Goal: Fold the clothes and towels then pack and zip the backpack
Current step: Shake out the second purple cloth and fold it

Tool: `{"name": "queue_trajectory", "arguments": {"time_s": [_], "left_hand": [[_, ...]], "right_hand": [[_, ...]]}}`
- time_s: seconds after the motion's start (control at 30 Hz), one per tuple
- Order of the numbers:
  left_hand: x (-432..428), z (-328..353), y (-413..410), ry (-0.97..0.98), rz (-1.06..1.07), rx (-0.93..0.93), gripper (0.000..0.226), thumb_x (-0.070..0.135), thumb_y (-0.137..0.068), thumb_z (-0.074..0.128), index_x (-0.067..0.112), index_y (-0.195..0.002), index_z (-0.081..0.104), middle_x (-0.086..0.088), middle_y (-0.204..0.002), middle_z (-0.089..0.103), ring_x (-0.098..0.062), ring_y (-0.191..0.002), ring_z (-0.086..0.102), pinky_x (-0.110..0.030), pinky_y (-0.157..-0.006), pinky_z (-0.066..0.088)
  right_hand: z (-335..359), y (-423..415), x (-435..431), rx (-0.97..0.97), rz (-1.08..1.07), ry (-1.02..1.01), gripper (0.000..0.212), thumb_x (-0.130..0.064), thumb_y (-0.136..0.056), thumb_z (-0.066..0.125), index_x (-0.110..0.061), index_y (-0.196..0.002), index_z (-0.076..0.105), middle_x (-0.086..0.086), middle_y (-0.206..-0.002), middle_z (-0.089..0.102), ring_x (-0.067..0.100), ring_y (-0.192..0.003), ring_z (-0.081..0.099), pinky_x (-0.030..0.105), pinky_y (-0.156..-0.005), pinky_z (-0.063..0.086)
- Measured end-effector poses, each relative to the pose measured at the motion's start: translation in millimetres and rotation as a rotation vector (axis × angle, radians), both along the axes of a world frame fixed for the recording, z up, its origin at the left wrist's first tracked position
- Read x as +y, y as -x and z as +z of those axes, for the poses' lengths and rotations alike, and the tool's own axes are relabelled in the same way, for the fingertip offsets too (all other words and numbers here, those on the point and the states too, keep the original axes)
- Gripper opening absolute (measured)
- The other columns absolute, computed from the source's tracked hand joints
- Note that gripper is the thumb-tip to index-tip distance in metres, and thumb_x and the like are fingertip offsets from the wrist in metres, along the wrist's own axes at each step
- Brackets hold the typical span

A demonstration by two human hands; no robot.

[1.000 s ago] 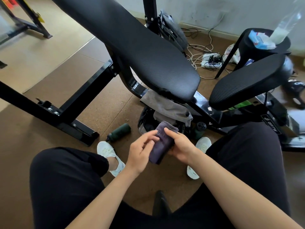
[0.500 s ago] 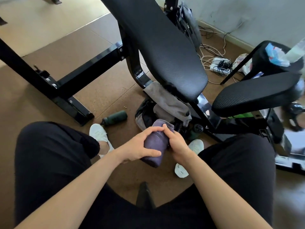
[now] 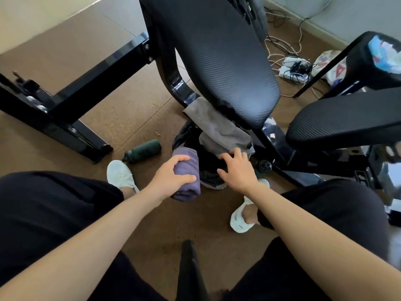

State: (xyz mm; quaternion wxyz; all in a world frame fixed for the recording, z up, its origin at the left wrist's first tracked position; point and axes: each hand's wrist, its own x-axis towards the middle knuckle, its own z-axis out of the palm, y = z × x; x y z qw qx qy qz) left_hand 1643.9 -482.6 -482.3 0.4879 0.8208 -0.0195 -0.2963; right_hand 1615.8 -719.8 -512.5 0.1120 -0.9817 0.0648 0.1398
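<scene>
Packing step, by my read. Weight bench point(image 3: 217, 61) fills 12 o'clock. Backpack point(image 3: 209, 170) sits open on the floor under the bench's near end, centre of view. Grey towel point(image 3: 219, 129) is draped off the bench at the bag's 12, looks unfolded. Purple folded cloth point(image 3: 186, 170) is at the bag's 9, against its rim. Left hand point(image 3: 171, 174) is wrapped round its middle, thumb across the front. Right hand point(image 3: 238, 168) is splayed over the bag mouth, holding nothing I can see. Cloth is likely light, soft and springy, so grip mid-bundle and squeeze the layers. Green bottle point(image 3: 143, 149) lies at the bag's 10.
</scene>
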Motion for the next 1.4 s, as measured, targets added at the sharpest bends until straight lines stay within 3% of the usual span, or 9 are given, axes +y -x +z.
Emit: {"name": "queue_trajectory", "arguments": {"time_s": [0.17,0.33,0.6,0.87,1.07,1.13,1.23,1.3,1.4], "left_hand": [[-17.7,-28.2,-43.7,-0.026,0.029,0.038,0.051,0.027,-0.086,0.078,0.035,-0.132,0.056,-0.001,-0.132,0.056,-0.02,-0.119,0.056,-0.035,-0.098,0.048],[-41.0,-66.9,-70.9,-0.048,0.017,0.069,0.049,0.029,-0.087,0.077,0.037,-0.131,0.055,0.0,-0.131,0.058,-0.021,-0.118,0.058,-0.036,-0.097,0.05],[-95.8,-115.5,-87.0,0.004,-0.085,0.064,0.063,0.031,-0.095,0.07,0.034,-0.15,0.04,-0.002,-0.149,0.049,-0.026,-0.13,0.052,-0.033,-0.092,0.044],[-151.0,-145.2,-92.2,0.156,0.019,-0.002,0.099,0.041,-0.085,0.075,0.035,-0.163,0.014,-0.007,-0.163,0.031,-0.023,-0.148,0.035,-0.033,-0.114,0.037],[-203.8,-160.4,-106.1,0.195,0.231,0.06,0.104,0.016,-0.098,0.065,0.022,-0.161,-0.018,-0.019,-0.163,0.008,-0.027,-0.152,0.022,-0.003,-0.103,0.022],[-207.5,-177.8,-112.8,0.075,0.155,0.018,0.102,0.02,-0.099,0.065,0.014,-0.161,-0.016,-0.023,-0.162,0.014,-0.031,-0.15,0.025,0.003,-0.098,0.02],[-203.5,-190.4,-126.8,-0.362,-0.053,-0.036,0.1,0.051,-0.095,0.061,0.02,-0.164,-0.005,-0.021,-0.16,0.03,-0.038,-0.142,0.042,-0.032,-0.107,0.037],[-202.6,-182.5,-129.3,-0.507,-0.091,-0.04,0.094,0.061,-0.092,0.057,0.028,-0.164,0.006,-0.018,-0.151,0.044,-0.039,-0.131,0.053,-0.044,-0.099,0.048],[-193.1,-170.9,-119.0,-0.622,-0.182,-0.437,0.074,0.058,-0.088,0.058,0.025,-0.151,0.041,-0.018,-0.126,0.055,-0.04,-0.111,0.059,-0.045,-0.091,0.049]], "right_hand": [[-36.2,-46.1,-20.2,0.015,0.296,0.371,0.065,-0.034,-0.08,0.075,-0.025,-0.139,0.051,0.019,-0.143,0.041,0.045,-0.117,0.043,0.051,-0.085,0.045],[-52.3,-69.9,-32.8,0.022,0.383,0.51,0.05,-0.024,-0.086,0.061,-0.021,-0.135,0.054,0.017,-0.134,0.045,0.042,-0.113,0.044,0.049,-0.081,0.042],[-44.9,-97.9,-70.2,-0.237,0.049,0.184,0.061,0.008,-0.082,0.061,-0.005,-0.14,0.05,0.017,-0.104,0.057,0.041,-0.086,0.061,0.046,-0.065,0.052],[-28.6,-98.8,-89.4,-0.337,0.014,-0.055,0.07,0.011,-0.083,0.048,-0.013,-0.149,0.047,0.013,-0.103,0.053,0.037,-0.088,0.055,0.045,-0.069,0.047],[-26.6,-100.4,-101.2,-0.358,-0.002,-0.121,0.064,0.005,-0.087,0.051,-0.017,-0.147,0.049,0.008,-0.099,0.051,0.032,-0.088,0.055,0.043,-0.07,0.048],[-26.5,-101.5,-103.2,-0.363,-0.008,-0.132,0.061,0.004,-0.088,0.054,-0.018,-0.146,0.051,0.008,-0.098,0.052,0.032,-0.088,0.056,0.044,-0.071,0.05],[-25.8,-104.0,-104.8,-0.359,-0.02,-0.16,0.06,0.006,-0.088,0.051,-0.018,-0.143,0.053,0.008,-0.098,0.053,0.033,-0.087,0.057,0.046,-0.074,0.052],[-25.5,-107.0,-106.7,-0.358,-0.026,-0.18,0.059,0.006,-0.088,0.048,-0.017,-0.142,0.053,0.009,-0.099,0.053,0.034,-0.086,0.057,0.048,-0.074,0.052],[-25.7,-107.7,-108.8,-0.347,-0.029,-0.201,0.06,0.005,-0.088,0.046,-0.019,-0.143,0.052,0.009,-0.101,0.053,0.034,-0.088,0.056,0.049,-0.075,0.052]]}}
